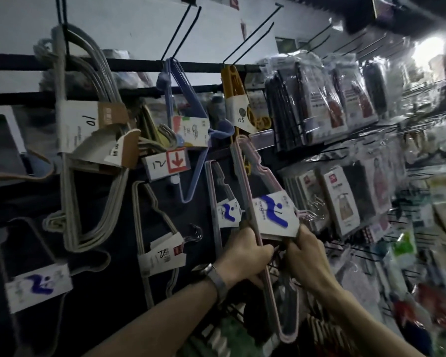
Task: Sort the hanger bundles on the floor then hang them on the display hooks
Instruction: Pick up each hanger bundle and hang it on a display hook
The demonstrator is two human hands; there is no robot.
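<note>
A bundle of pink hangers (252, 171) with a white card sleeve printed in blue (274, 215) is raised against the display wall. My left hand (245, 256), with a watch on the wrist, grips the bundle's left side below the sleeve. My right hand (307, 256) grips the sleeve's lower right corner. The top of the bundle reaches up near a black hook under the yellow hanger pack (233, 81); whether it sits on a hook is hidden. A second bundle with the same blue sleeve (228, 210) hangs just left of it.
Grey hanger bundles (88, 124) hang at the left and a blue bundle (183, 119) in the middle. Bare black hooks (180, 29) stick out above. Packaged goods (319, 99) fill the hooks to the right. More stock lies low at the bottom.
</note>
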